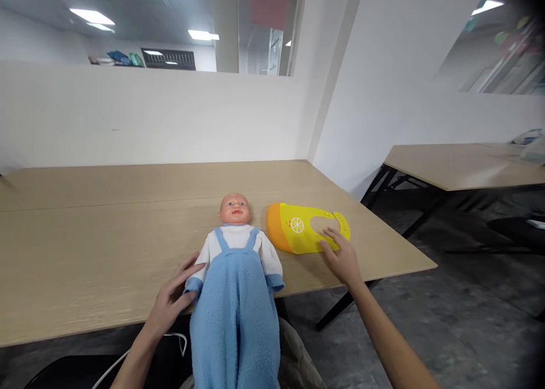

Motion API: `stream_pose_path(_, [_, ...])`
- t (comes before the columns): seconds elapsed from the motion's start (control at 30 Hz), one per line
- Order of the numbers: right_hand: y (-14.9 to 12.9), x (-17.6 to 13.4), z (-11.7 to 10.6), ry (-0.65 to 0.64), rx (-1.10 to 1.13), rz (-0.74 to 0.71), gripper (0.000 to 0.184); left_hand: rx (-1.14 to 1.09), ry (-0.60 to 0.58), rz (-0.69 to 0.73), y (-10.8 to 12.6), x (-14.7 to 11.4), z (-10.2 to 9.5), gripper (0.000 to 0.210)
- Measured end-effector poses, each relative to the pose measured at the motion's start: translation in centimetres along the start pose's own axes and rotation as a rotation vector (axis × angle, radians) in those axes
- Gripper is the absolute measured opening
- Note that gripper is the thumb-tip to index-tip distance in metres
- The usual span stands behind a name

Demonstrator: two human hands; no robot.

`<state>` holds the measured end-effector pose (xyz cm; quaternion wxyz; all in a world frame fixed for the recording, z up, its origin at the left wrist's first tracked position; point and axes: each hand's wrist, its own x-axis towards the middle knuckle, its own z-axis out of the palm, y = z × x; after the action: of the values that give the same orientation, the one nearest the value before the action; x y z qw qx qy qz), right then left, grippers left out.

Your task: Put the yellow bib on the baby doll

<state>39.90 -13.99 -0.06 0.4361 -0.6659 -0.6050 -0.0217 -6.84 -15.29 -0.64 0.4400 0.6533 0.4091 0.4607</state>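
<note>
A baby doll (pixel 235 304) in light blue fleece overalls and a white top lies face up, its head and upper body on the table and its legs over the front edge toward my lap. My left hand (pixel 172 295) holds the doll's arm on the left, fingers on the sleeve and thumb by the blue cuff. Right of the doll, a yellow bib (pixel 306 241) with an orange pocket and a white citrus print lies flat, its neck opening to the right. Over the bib's lower right edge, by that opening, is my right hand (pixel 340 256), fingers apart.
The wooden table (pixel 106 235) ends in an edge close to my lap and another on the right. A white wall (pixel 170 116) stands behind it. Farther right is a second table (pixel 472 162) with dark legs. A white cable (pixel 113 369) runs beside my left forearm.
</note>
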Motion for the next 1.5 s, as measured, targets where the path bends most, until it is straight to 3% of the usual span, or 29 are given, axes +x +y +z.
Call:
stream_pose_path(0.2, [-6.2,-4.2,0.5,-0.385,0.339,-0.2,0.051,-0.024,0.05,0.012,-0.8,0.1,0.1,0.042])
stream_pose_path(0.4, [-10.8,-6.9,2.4,-0.509,0.497,-0.365,0.067,-0.07,0.077,-0.008,-1.0,0.3,0.3,0.039])
stream_pose_path(0.83, [-11.1,-7.6,4.8,-0.351,0.52,-0.285,0.057,-0.021,0.078,0.068,-0.9,-0.1,0.4,0.035])
stream_pose_path(1.13, [-12.0,-7.9,5.3,-0.28,0.625,-0.265,0.04,0.016,0.075,0.124,-0.7,-0.2,0.6,0.034])
stream_pose_path(1.5, [-12.0,-9.1,5.0,-0.203,0.638,-0.297,0.038,0.002,0.136,0.182,-0.5,-0.6,1.2,0.029])
